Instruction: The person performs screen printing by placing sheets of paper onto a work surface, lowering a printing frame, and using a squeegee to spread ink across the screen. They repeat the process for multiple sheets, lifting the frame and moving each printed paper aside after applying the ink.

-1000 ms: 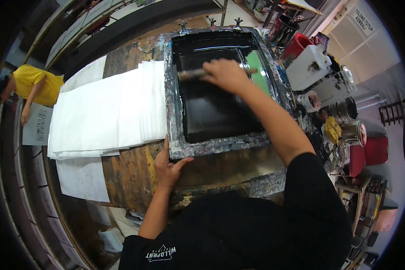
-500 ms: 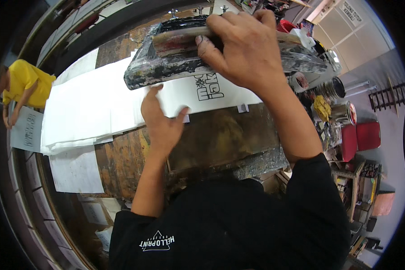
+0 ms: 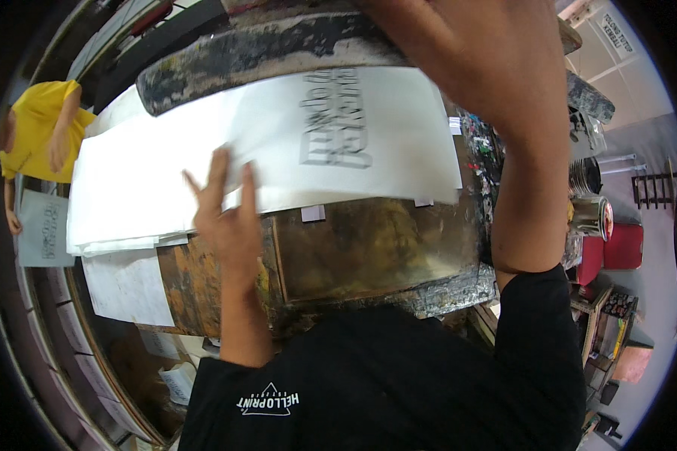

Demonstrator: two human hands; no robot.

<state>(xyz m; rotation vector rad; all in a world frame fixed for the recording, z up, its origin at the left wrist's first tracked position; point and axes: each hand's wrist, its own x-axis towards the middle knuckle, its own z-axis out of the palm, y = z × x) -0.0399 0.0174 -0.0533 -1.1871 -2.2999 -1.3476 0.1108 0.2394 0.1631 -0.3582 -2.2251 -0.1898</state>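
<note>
Under the raised screen-printing frame (image 3: 278,56), a white sheet (image 3: 267,124) lies with black lettering printed toward its right part. The print is smeared by motion. My left hand (image 3: 229,218) is open, fingers spread over the front edge of the white sheets; I cannot tell whether it touches them. At the top, my right hand (image 3: 466,56) is at the frame's edge, its fingers cut off by the picture; just before, they were closed round the frame and squeegee, and the frame stays lifted beside it.
A brown, stained panel (image 3: 376,255) with small pale tabs lies in front of the sheet on the worn table (image 3: 195,282). Cans (image 3: 593,216) and a red chair (image 3: 623,246) stand at the right. A person in yellow (image 3: 45,124) holds a printed sheet (image 3: 44,233) at the far left.
The frame has swung up, uncovering more of the printed sheet. My right hand has risen with it toward the top. My left hand has moved left, away from the frame's edge, with its fingers spread.
</note>
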